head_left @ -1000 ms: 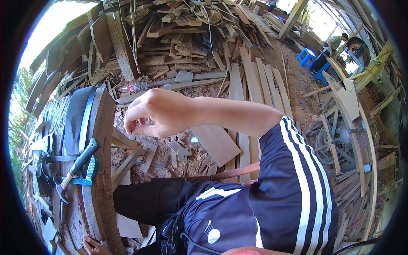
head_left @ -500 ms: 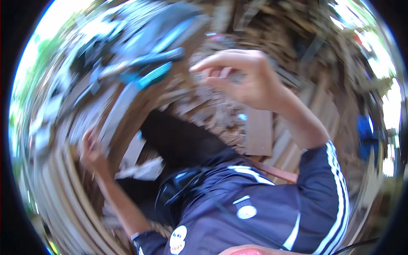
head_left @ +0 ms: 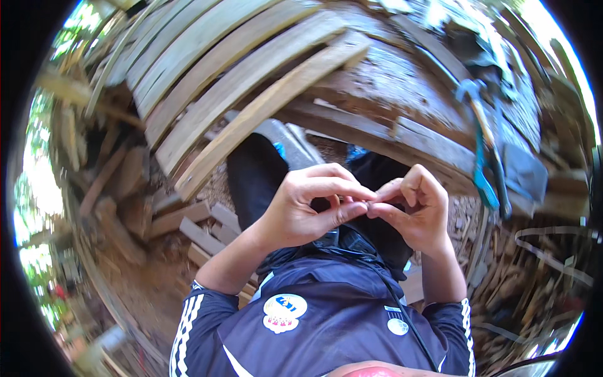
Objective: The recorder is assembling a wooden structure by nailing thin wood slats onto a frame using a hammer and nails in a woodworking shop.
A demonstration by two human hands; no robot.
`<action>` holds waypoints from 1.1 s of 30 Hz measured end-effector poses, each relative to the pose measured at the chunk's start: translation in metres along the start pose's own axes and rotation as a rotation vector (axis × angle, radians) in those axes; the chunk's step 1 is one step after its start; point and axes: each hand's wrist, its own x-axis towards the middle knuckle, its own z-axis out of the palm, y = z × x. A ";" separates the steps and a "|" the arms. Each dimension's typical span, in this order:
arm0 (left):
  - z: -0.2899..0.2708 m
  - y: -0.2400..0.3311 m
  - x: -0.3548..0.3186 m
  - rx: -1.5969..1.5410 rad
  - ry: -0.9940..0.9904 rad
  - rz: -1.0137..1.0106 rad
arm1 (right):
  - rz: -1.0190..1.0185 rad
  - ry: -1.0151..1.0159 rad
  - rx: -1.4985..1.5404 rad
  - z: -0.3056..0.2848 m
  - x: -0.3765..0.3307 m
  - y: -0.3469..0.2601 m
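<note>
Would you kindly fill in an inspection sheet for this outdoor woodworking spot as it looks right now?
Surface: rough wooden bench, weathered.
Job's things: something tiny pinched where both hands' fingertips meet; too small to identify.
Clutter: long planks stacked at upper left; blue-handled tool lying on the bench.
Grippers: left hand and right hand touch at the fingertips, above the lap.
Cables: nothing seen.
Surroundings: wood offcuts on dirt ground; greenery at the far left.

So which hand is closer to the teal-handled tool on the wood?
The right hand: it is just left of and below the teal-handled tool. The left hand is farther left, beyond the right hand.
</note>
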 end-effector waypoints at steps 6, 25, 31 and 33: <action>-0.023 -0.002 -0.019 0.014 0.160 -0.076 | 0.211 -0.161 0.270 0.022 0.037 0.024; -0.140 0.003 0.061 0.521 0.585 -0.106 | -0.001 0.325 -0.495 -0.024 0.123 0.038; -0.137 -0.068 0.198 0.730 0.282 0.121 | -0.199 0.543 -0.933 -0.071 0.112 0.042; -0.141 -0.085 0.219 0.771 0.282 0.137 | -0.213 0.563 -1.158 -0.097 0.105 0.038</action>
